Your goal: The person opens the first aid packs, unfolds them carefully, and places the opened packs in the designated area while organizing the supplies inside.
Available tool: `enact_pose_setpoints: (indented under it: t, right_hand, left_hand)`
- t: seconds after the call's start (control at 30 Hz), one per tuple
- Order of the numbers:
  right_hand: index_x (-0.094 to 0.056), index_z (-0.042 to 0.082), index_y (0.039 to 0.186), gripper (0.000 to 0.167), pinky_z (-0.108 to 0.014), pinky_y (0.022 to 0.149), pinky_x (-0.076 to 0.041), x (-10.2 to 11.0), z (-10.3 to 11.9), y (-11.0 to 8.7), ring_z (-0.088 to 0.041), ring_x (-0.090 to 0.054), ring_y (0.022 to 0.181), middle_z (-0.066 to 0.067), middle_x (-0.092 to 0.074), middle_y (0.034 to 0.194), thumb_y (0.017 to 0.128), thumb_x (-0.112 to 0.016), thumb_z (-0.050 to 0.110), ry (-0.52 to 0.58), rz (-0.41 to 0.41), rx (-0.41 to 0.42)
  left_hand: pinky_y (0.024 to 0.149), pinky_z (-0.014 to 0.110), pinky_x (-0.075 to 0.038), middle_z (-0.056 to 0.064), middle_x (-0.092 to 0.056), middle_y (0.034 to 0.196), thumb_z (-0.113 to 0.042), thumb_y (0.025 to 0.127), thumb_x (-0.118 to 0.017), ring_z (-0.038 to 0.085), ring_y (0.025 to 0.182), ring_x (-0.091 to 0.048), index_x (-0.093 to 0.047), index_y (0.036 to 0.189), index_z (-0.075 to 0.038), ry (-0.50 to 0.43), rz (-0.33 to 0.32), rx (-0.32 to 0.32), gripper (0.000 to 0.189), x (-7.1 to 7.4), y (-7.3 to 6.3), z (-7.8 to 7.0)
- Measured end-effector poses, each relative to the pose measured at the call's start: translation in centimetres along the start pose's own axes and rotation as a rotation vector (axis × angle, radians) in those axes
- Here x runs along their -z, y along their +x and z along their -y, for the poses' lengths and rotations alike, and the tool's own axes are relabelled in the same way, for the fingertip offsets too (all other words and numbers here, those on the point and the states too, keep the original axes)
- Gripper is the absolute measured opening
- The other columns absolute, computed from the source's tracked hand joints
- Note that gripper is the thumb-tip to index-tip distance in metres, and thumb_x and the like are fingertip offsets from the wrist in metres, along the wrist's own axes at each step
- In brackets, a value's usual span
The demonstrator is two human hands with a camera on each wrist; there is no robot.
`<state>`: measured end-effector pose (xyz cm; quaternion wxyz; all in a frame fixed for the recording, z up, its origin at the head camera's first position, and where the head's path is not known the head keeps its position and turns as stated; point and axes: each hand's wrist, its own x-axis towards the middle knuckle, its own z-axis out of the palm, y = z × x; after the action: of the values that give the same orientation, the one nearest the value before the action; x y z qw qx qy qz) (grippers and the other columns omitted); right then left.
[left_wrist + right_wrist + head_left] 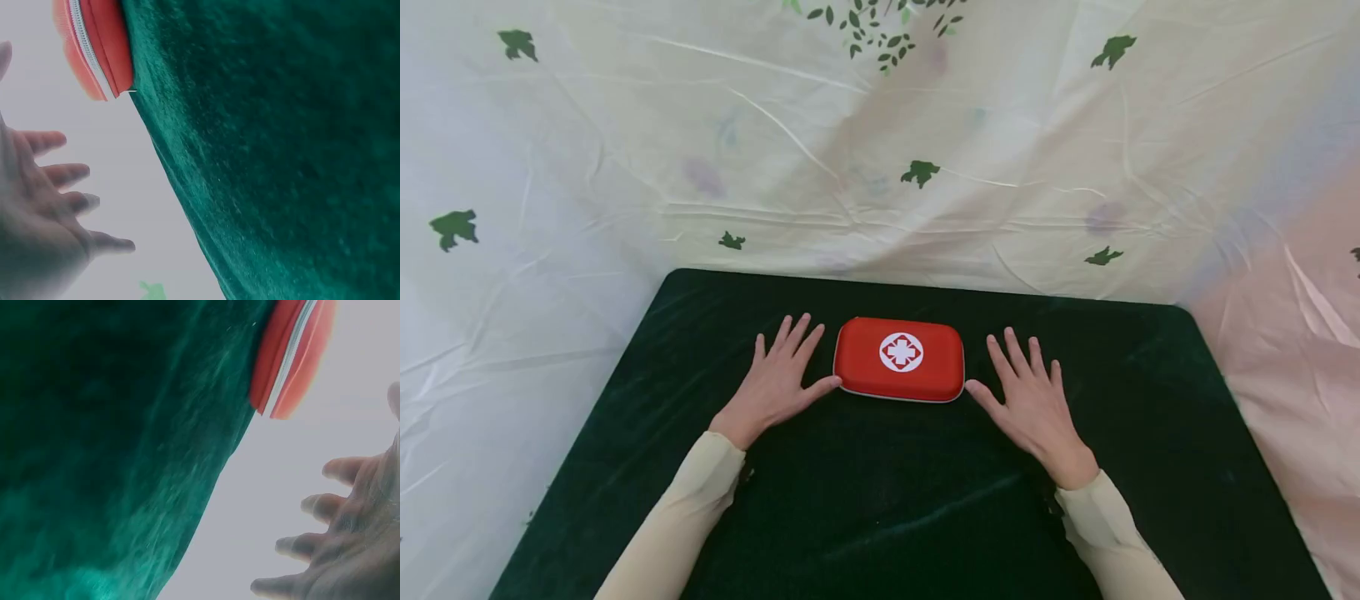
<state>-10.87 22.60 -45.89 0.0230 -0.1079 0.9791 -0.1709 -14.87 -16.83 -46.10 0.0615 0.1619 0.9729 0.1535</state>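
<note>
A red zippered first-aid case [865, 358] with a white cross emblem lies flat on a dark green velvet cloth. To its left is my left hand [775, 387], fingers spread and straight, the thumb tip close to the case's lower left corner. My right hand [1033, 408] mirrors it on the other side, its thumb tip by the lower right corner. Whether either thumb touches the case I cannot tell. Both wrist views show the case's side with a pale zipper [87, 47], and the left hand [37, 219] and right hand [350, 531] with nothing in them.
The green-covered table [880, 517] has rounded back corners. Behind it and along both sides hangs a pale curtain [820, 150] printed with green birds and leaves. Cream sleeves cover both forearms.
</note>
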Motion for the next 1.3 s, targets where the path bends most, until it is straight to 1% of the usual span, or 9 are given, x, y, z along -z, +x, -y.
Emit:
enact_pose_setpoints:
  t: [0.2, 0.43, 0.67, 0.73, 0.83, 0.93, 1.0, 1.17, 1.3]
  right_hand:
    - [-0.017, 0.021, 0.167, 0.090, -0.077, 0.116, -0.006, 0.1, 1.2, 1.2, -0.049, -0.003, 0.155, -0.008, -0.004, 0.174, 0.099, -0.038, 0.075, 0.009, 0.002, 0.016]
    - [-0.017, 0.020, 0.167, 0.092, -0.074, 0.119, -0.006, -0.2, 2.9, 2.7, -0.046, -0.001, 0.157, -0.007, -0.003, 0.174, 0.097, -0.038, 0.077, 0.013, 0.018, 0.045]
    - [-0.023, 0.018, 0.166, 0.090, -0.071, 0.120, -0.011, -1.0, 4.2, 4.0, -0.044, -0.004, 0.157, -0.008, -0.008, 0.174, 0.098, -0.041, 0.075, -0.004, 0.043, 0.085]
    - [-0.025, 0.017, 0.166, 0.089, -0.071, 0.120, -0.013, -1.4, 4.5, 4.2, -0.044, -0.005, 0.157, -0.009, -0.010, 0.174, 0.098, -0.043, 0.072, -0.027, 0.057, 0.096]
    - [-0.025, 0.017, 0.166, 0.088, -0.070, 0.120, -0.014, -2.1, 5.0, 4.4, -0.044, -0.005, 0.157, -0.009, -0.011, 0.173, 0.098, -0.046, 0.070, -0.053, 0.090, 0.113]
    - [-0.026, 0.019, 0.166, 0.086, -0.070, 0.120, -0.015, -2.6, 5.5, 4.7, -0.043, -0.005, 0.157, -0.009, -0.012, 0.173, 0.099, -0.047, 0.069, -0.070, 0.112, 0.133]
    - [-0.026, 0.019, 0.166, 0.086, -0.069, 0.120, -0.015, -2.8, 5.7, 4.9, -0.043, -0.005, 0.157, -0.009, -0.012, 0.173, 0.099, -0.047, 0.068, -0.076, 0.115, 0.144]
    - [-0.026, 0.019, 0.165, 0.085, -0.069, 0.121, -0.016, -2.9, 6.2, 5.5, -0.042, -0.007, 0.157, -0.008, -0.013, 0.173, 0.099, -0.048, 0.068, -0.092, 0.112, 0.163]
    - [-0.026, 0.019, 0.165, 0.085, -0.069, 0.120, -0.017, -3.0, 6.5, 5.8, -0.043, -0.008, 0.157, -0.009, -0.013, 0.173, 0.099, -0.048, 0.068, -0.106, 0.125, 0.171]
  left_hand:
    - [0.121, 0.069, -0.012, 0.008, -0.015, 0.173, -0.072, 0.095, -0.053, 0.036, 0.159, -0.008, -0.026, 0.165, -0.016, -0.089, -0.033, -0.044, 0.094, 0.5, 1.3, 0.1]
    - [0.125, 0.058, -0.016, 0.003, -0.014, 0.173, -0.063, 0.099, -0.054, 0.029, 0.159, -0.009, -0.025, 0.166, -0.017, -0.259, 0.015, -0.091, 0.086, 1.1, 3.2, 0.7]
    - [0.123, 0.057, -0.024, 0.005, -0.027, 0.170, -0.056, 0.101, -0.057, 0.030, 0.155, -0.025, -0.031, 0.163, -0.015, -0.380, 0.012, -0.167, 0.079, 0.9, 5.1, 1.0]
    - [0.122, 0.056, -0.026, 0.007, -0.033, 0.167, -0.055, 0.102, -0.056, 0.030, 0.153, -0.031, -0.034, 0.162, -0.015, -0.425, 0.003, -0.172, 0.075, 0.7, 5.7, 1.1]
    - [0.120, 0.054, -0.032, 0.008, -0.042, 0.161, -0.049, 0.105, -0.054, 0.030, 0.147, -0.039, -0.039, 0.160, -0.014, -0.527, 0.007, -0.151, 0.066, 0.3, 6.4, 1.1]
    - [0.119, 0.053, -0.035, 0.009, -0.049, 0.157, -0.041, 0.108, -0.051, 0.029, 0.143, -0.045, -0.043, 0.157, -0.013, -0.653, 0.031, -0.135, 0.057, 0.2, 7.0, 0.9]
    - [0.119, 0.052, -0.035, 0.008, -0.051, 0.155, -0.040, 0.110, -0.048, 0.028, 0.143, -0.046, -0.044, 0.157, -0.012, -0.729, 0.055, -0.127, 0.055, 0.1, 7.4, 0.7]
    - [0.120, 0.052, -0.033, 0.007, -0.052, 0.154, -0.049, 0.111, -0.037, 0.026, 0.143, -0.046, -0.046, 0.155, -0.010, -0.871, 0.117, -0.116, 0.060, 0.1, 8.2, 0.7]
    - [0.119, 0.051, -0.035, 0.006, -0.055, 0.152, -0.057, 0.110, -0.029, 0.024, 0.142, -0.047, -0.047, 0.155, -0.010, -0.924, 0.152, -0.115, 0.068, -0.1, 9.1, 1.0]
